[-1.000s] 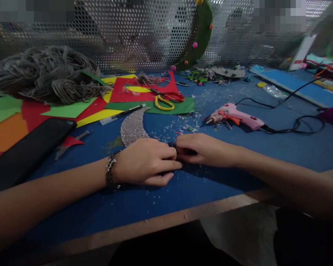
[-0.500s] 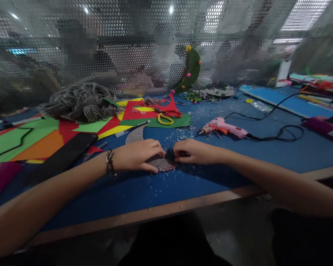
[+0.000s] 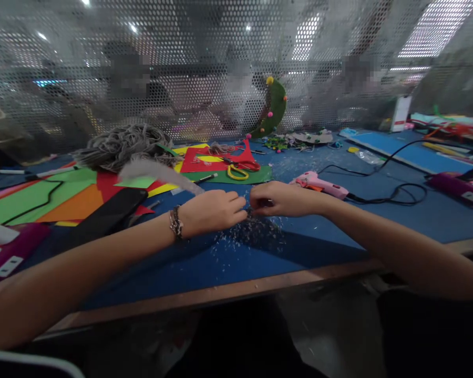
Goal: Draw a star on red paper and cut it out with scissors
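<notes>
A curved grey piece point(image 3: 153, 172), smeared by motion, sticks out behind my left hand point(image 3: 216, 209), whose fingers are closed on it. Its other end is hidden by that hand. My right hand point(image 3: 281, 198) is closed in a pinch close to the left fingertips; what lies between its fingers is too small to make out. Small pale scraps point(image 3: 244, 236) are scattered on the blue table point(image 3: 157, 275) below both hands. Just past my right hand lies a pink glue gun point(image 3: 323, 186), its nozzle hidden by the hand.
Scissors point(image 3: 237, 171) lie on coloured sheets point(image 3: 69, 202), near a heap of grey yarn point(image 3: 122, 144). A black phone point(image 3: 106, 215) is at the left. A green crescent point(image 3: 276, 107) with pompoms stands against the perforated screen point(image 3: 205, 79). Purple power strips point(image 3: 459, 186) flank the table.
My left hand has lifted the grey piece off the table and turned it, so its free end swings out to the left. My right hand has risen slightly, still pinched. The view has shifted a little.
</notes>
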### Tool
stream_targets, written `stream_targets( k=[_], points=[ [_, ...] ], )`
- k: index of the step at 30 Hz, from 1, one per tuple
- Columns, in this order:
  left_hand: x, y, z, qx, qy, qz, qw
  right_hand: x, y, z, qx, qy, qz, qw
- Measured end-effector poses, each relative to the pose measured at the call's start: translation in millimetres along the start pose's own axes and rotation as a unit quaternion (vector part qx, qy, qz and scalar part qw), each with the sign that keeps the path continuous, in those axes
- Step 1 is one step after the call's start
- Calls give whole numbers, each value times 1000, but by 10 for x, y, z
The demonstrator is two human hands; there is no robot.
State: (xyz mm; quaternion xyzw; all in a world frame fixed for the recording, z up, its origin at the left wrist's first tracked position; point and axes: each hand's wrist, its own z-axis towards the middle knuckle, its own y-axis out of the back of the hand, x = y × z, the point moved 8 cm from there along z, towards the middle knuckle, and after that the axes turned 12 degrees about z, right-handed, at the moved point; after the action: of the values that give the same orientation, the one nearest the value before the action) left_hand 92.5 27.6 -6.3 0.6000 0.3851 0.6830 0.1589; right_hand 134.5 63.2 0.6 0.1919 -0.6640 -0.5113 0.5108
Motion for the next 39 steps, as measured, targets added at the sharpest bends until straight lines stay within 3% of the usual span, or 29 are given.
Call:
stream_targets(
  k=[6,9,15,22,28,34,39],
  points=[
    [-240,-61,-132,5,84,-15,996,-59,-195,0,45,8,2,999],
    [-268,-79,-271,21,126,-78,989,-100,-237,-14,50,3,11,999],
    [-107,-162,-343,54,75,-234,968,-134,-229,-59,43,-2,26,999],
    [47,-191,-76,-81,5,-313,946,-153,-192,-71,14,-13,33,999],
    [-39,-236,22,-119,-8,-299,947,-187,-220,-105,28,-21,33,999],
    [-143,-191,-19,-138,-60,-201,968,-188,-243,-141,36,-22,46,998],
    [-141,-197,-36,-155,-53,-215,963,-198,-257,-147,42,-27,50,997]
  ],
)
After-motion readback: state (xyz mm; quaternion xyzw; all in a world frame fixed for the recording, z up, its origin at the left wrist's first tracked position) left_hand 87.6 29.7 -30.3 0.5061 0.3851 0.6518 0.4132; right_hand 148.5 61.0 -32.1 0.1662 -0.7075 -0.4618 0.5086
